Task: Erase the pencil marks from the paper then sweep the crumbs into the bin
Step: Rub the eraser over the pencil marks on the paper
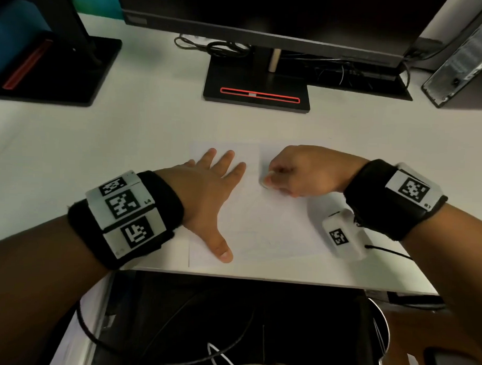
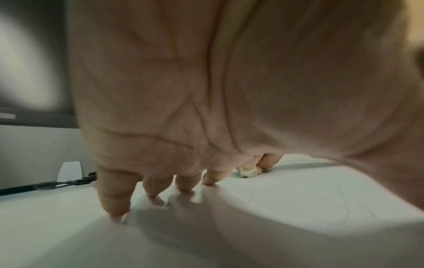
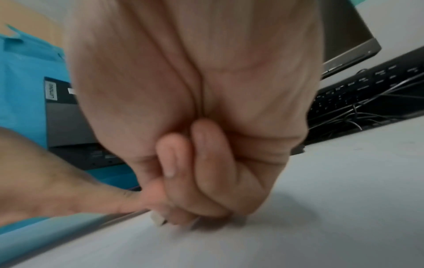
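While left hand (image 1: 206, 192) flattens paper (image 1: 263, 224), right hand (image 1: 303, 171) pinches eraser (image 1: 265, 184)

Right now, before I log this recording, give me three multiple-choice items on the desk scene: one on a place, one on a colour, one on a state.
1. Where does the left hand rest?
A. On the keyboard
B. Flat on the paper
C. On the monitor stand

2. What colour is the strip on the monitor stand straight ahead?
A. Red
B. Green
C. Yellow

3. What is the right hand doing?
A. Lying open and holding nothing
B. Holding a pencil upright
C. Pinching a small eraser against the paper

Answers:
1 B: the head view shows straight, spread fingers pressing on the left part of the sheet.
2 A: a red outlined strip runs along the stand's front.
3 C: the left wrist view shows a pale eraser between curled fingertips, touching the sheet.
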